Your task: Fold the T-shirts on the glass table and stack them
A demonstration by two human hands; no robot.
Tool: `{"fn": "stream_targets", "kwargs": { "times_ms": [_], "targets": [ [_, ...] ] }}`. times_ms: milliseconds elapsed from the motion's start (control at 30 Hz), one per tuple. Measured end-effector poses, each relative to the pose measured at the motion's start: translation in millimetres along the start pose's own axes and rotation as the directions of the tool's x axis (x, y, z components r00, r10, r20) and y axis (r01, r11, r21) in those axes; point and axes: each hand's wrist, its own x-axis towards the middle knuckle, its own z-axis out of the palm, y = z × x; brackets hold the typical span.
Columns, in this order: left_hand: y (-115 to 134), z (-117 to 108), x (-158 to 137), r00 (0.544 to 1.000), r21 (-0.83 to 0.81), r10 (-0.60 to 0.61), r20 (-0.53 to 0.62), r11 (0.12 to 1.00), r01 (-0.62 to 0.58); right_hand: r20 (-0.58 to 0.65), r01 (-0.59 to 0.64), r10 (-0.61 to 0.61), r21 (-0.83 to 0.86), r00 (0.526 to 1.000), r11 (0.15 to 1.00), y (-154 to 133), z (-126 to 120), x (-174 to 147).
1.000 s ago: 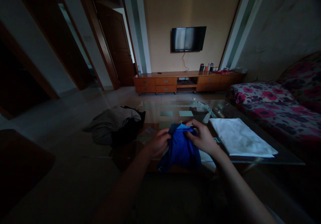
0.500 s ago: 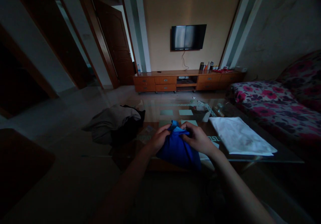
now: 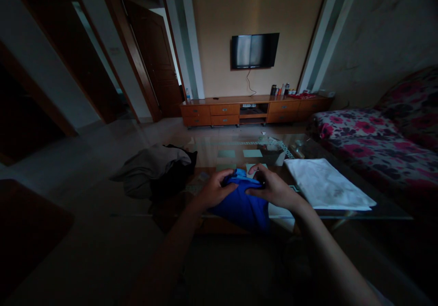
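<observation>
While your left hand (image 3: 212, 191) pinches deep-blue, crumpled fabric piece (image 3: 243, 209) by upper edge, your right hand (image 3: 275, 190) curls beside opposite corner; cannot tell if pinching. Fabric droops at near edge of glass-topped table (image 3: 236, 160). Probably light, soft, limp; hold both top corners.

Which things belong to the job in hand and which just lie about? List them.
Likely the job:
blue cloth, between left hand and right hand
perhaps white cloth, grey cloth, black cloth

Apparently just lying about:
bottle on the cabinet
small containers, also on the cabinet
</observation>
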Motion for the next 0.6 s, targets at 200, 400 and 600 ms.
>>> {"fn": "stream_targets", "kwargs": {
  "times_ms": [200, 400, 600],
  "targets": [
    [17.1, -18.7, -4.6, 0.999, 0.095, -0.012, 0.035, 0.995, 0.009, 0.124, -0.082, 0.081, 0.005, 0.989, 0.997, -0.8, -17.0, -8.6],
    [30.8, -20.9, -8.8, 0.966, 0.010, 0.037, 0.256, 0.999, -0.041, 0.171, 0.025, 0.004, -0.164, 0.985, 0.986, -4.8, -6.4, -12.2],
    [36.0, -30.9, -9.5, 0.973, 0.073, 0.019, 0.231, 0.997, -0.037, 0.320, 0.083, -0.051, -0.088, 0.946, 0.993, -16.6, -2.5, -8.4]
  ]
}}
